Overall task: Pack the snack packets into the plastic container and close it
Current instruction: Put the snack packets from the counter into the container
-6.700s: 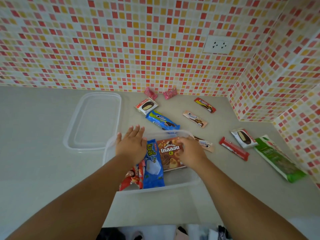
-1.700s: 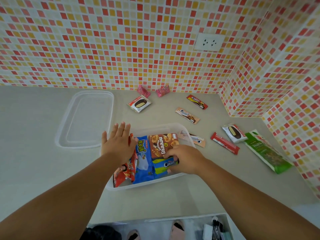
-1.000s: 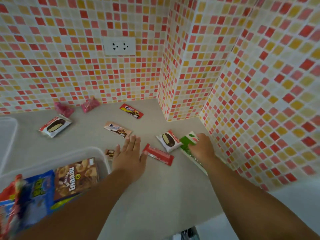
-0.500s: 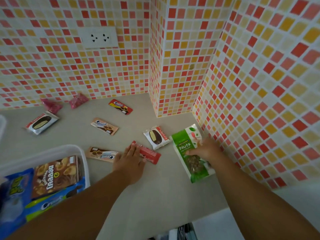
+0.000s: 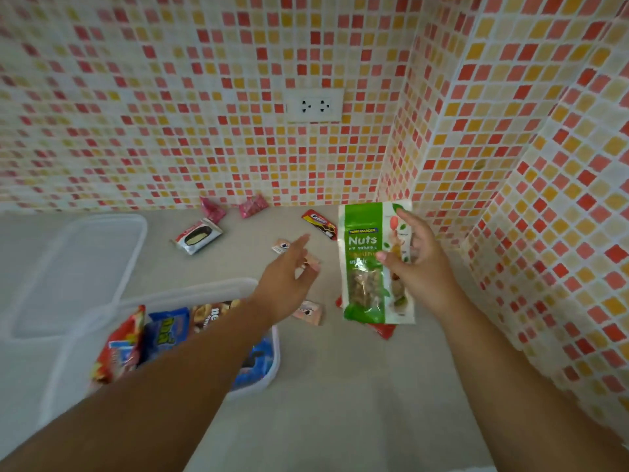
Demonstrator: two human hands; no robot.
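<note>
- Holding the green foil "Nuts" pouch (image 5: 371, 264) upright above the grey bench (image 5: 340, 386), the right hand (image 5: 413, 264) pinches its edge, thumb in front, probably to carry it over for packing.
- The left hand (image 5: 289, 270) hangs empty, fingers spread, as if ready to take or steady the pouch just to its right.
- The clear plastic container (image 5: 269, 376), part-filled with packets, lies below the left forearm; its clear lid (image 5: 68, 267) lies further left.
</note>
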